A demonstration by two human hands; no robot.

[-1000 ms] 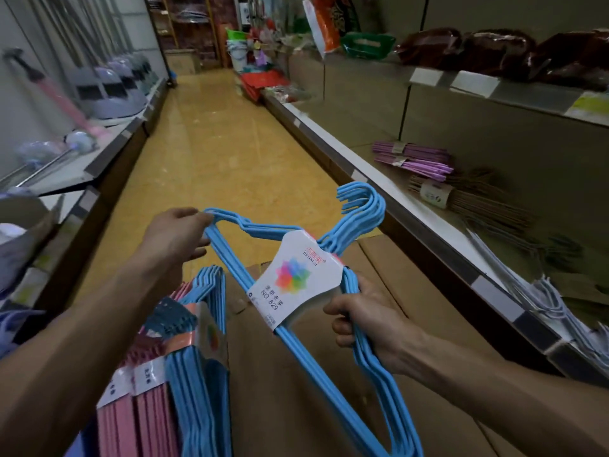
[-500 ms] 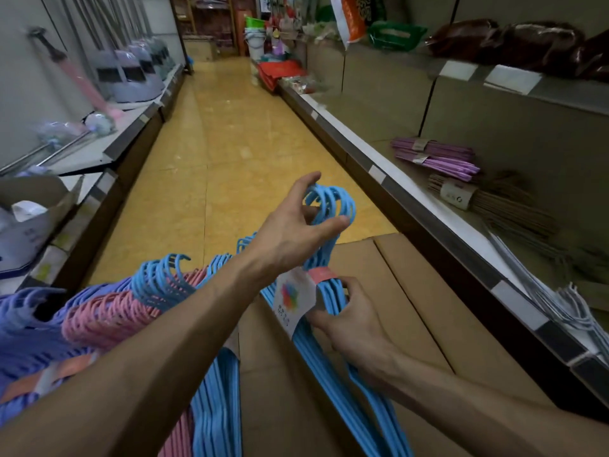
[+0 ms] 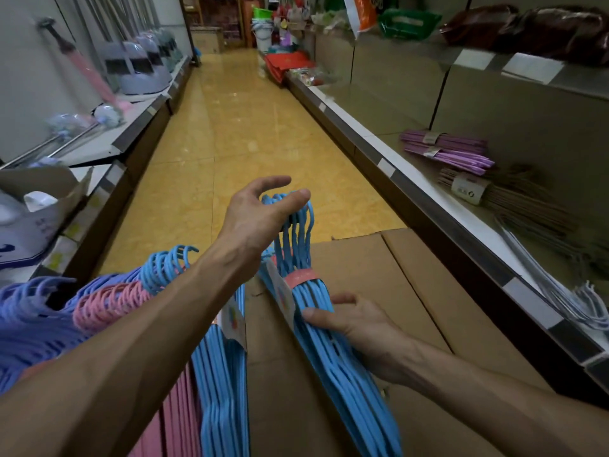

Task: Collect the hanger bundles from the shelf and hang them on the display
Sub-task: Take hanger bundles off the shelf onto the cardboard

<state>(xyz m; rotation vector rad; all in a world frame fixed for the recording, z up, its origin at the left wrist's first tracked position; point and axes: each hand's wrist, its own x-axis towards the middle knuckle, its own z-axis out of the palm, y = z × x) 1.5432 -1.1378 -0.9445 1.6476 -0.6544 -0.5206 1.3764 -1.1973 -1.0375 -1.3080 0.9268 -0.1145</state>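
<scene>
At frame centre, left hand [image 3: 253, 219] curled over the blue hanger bundle [image 3: 333, 341] hooks; right hand [image 3: 359, 321] gripped its shoulder below.

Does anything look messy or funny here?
A little. On the right shelf, the white hangers lie loose with their hooks poking over the front edge, unlike the banded purple bundles. The blue bundle in both hands looks neat.

blue bundle [image 3: 333, 338]: lower end cut by bottom edge; hooks partly behind left hand [image 3: 260, 219] | label [image 3: 283, 300]: edge-on, unreadable | pink hangers [image 3: 108, 305]: bodies behind left forearm | white hangers [image 3: 590, 305]: cut at right edge
</scene>
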